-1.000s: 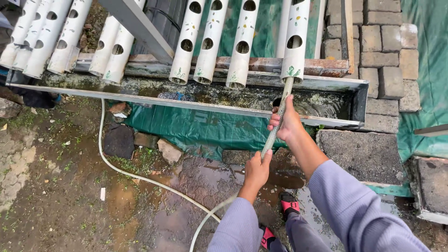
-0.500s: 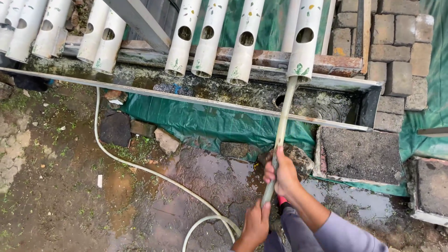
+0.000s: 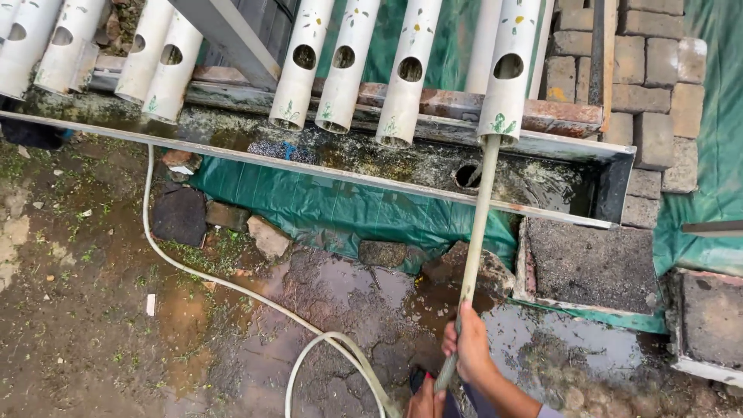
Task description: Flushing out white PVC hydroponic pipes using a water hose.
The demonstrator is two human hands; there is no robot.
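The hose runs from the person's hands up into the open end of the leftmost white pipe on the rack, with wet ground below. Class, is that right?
Not quite. The head view shows the hose held by the right hand entering the rightmost white pipe, not the leftmost. The wet ground is correct.

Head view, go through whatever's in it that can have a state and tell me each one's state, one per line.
Hose: straight, its tip pushed into the end of the rightmost white pipe.
Rightmost white pipe: tilted, its side hole open.
Right hand: closed around the hose.
Left hand: gripping the hose lower down, mostly out of frame.
Trough: dirty and wet inside, drain hole open.
Ground: muddy, with puddles.
Green tarp: wrinkled, hanging under the trough.
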